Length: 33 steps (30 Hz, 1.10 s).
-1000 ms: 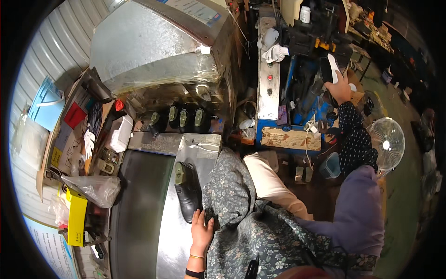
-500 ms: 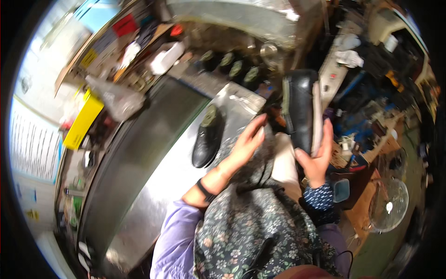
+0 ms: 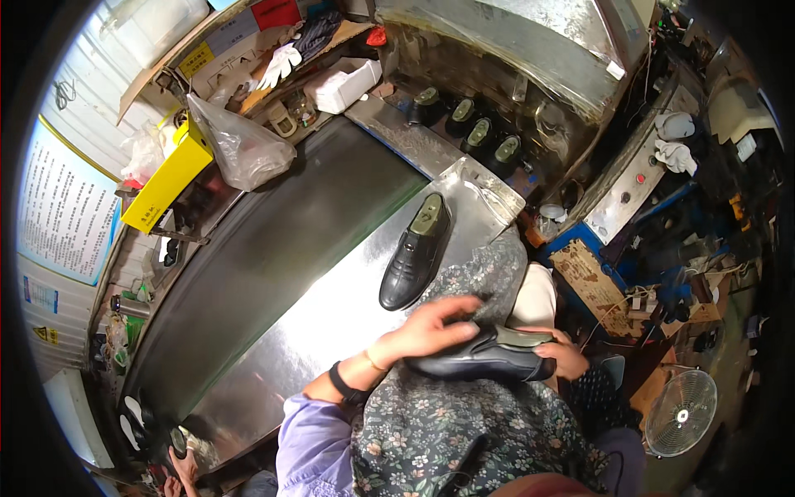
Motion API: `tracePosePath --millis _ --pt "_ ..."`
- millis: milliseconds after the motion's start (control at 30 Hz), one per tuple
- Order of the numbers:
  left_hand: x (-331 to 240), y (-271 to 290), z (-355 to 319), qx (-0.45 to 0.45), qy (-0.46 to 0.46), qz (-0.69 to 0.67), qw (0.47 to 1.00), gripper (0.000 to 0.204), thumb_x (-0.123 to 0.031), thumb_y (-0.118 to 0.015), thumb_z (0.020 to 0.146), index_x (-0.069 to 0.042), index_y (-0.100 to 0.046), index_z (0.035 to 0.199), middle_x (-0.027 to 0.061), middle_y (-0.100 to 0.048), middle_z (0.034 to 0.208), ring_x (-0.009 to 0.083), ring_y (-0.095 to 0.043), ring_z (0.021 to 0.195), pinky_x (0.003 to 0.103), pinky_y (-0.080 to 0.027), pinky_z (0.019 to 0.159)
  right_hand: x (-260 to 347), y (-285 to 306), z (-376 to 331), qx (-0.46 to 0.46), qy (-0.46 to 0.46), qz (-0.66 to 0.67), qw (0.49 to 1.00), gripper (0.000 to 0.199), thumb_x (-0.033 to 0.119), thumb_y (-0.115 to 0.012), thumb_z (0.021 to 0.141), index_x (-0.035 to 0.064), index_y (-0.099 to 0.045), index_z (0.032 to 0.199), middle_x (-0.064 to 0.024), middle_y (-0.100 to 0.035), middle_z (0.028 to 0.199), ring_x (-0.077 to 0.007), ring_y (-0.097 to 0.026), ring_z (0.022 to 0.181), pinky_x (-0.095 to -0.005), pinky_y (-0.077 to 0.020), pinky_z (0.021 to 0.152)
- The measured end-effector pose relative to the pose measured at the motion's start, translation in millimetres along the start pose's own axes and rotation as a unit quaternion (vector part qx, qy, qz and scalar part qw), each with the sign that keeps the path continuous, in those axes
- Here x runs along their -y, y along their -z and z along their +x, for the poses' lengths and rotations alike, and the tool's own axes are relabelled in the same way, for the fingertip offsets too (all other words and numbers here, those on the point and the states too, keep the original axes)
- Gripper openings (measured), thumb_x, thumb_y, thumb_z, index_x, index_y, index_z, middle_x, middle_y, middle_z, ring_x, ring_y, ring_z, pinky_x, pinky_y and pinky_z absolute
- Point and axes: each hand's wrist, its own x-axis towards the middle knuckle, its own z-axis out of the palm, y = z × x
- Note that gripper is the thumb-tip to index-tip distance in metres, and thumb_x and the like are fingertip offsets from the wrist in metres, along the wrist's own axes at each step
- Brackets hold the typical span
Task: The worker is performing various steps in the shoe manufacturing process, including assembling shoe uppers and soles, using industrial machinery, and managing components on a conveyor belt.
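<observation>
A black leather shoe [image 3: 489, 360] with a greenish shoe last inside lies sideways over my lap. My right hand [image 3: 567, 358] is closed around its heel end. My left hand [image 3: 431, 335] is over the toe end, thumb and fingers apart and slightly smeared; whether it touches the leather I cannot tell. A matching black shoe [image 3: 411, 263], also on a greenish last, rests on the metal table [image 3: 286, 340] just beyond my left hand, its toe pointing toward me.
Left of the table runs a dark conveyor belt [image 3: 290, 240]. Several lasted shoes [image 3: 479, 137] stand at the back under a metal hood [image 3: 530, 50]. At lower left, another person's hand [image 3: 184, 468] is near the belt's end. A fan [image 3: 681, 414] stands at right.
The shoe in my right hand has come down from upright at the right to lying across my lap. My left hand has moved down to its toe. The view has shifted.
</observation>
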Motion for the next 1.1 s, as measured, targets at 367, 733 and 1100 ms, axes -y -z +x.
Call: tracePosePath --millis 367,733,1100 --pt "120 177 10 -0.408 0.063 0.492 0.766 0.039 -0.023 -0.064 0.088 0.0 -0.06 0.12 0.0211 -0.055 0.13 0.0383 -0.049 0.124 0.048 -0.037 0.108 90 0 123 -0.192 0.367 -0.125 0.902 0.052 0.017 -0.072 0.082 0.0025 -0.052 0.127 -0.0164 -0.063 0.117 -0.0274 -0.064 0.106 -0.0442 -0.055 0.082" --pt "137 173 38 -0.355 0.099 0.572 0.733 0.03 -0.019 -0.055 0.088 -0.001 -0.063 0.11 0.0196 -0.061 0.123 0.038 -0.054 0.12 0.049 -0.038 0.106 359 178 454 -0.344 0.465 -0.238 0.78 0.056 0.032 -0.072 0.083 -0.0047 -0.058 0.123 -0.0131 -0.063 0.119 -0.0211 -0.058 0.108 -0.031 -0.0429 0.096" --pt "132 174 42 -0.343 0.13 0.573 0.733 0.037 -0.021 -0.055 0.087 -0.001 -0.06 0.118 0.0184 -0.059 0.127 0.0363 -0.054 0.122 0.048 -0.039 0.107 254 139 392 -0.142 0.352 -0.482 0.789 0.032 0.007 -0.064 0.092 -0.0039 -0.061 0.122 -0.0121 -0.066 0.12 -0.0159 -0.06 0.111 -0.029 -0.0452 0.097"
